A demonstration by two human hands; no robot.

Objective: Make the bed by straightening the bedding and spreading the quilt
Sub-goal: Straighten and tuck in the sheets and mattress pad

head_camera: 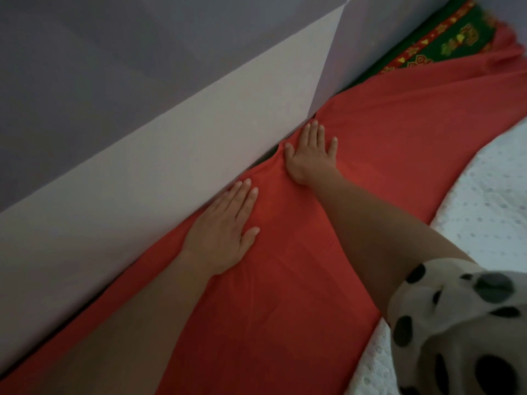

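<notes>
We are pressing the left grip (225, 226) and right grip (309, 151), fingers straight, flat on the red sheet (370, 166) beside the pale panel (171, 138), risking bunching it into what seems a gap there.

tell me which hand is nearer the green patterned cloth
Right. The right hand presses the red sheet closer to the green patterned cloth; the left hand lies farther back along the wall.
</notes>
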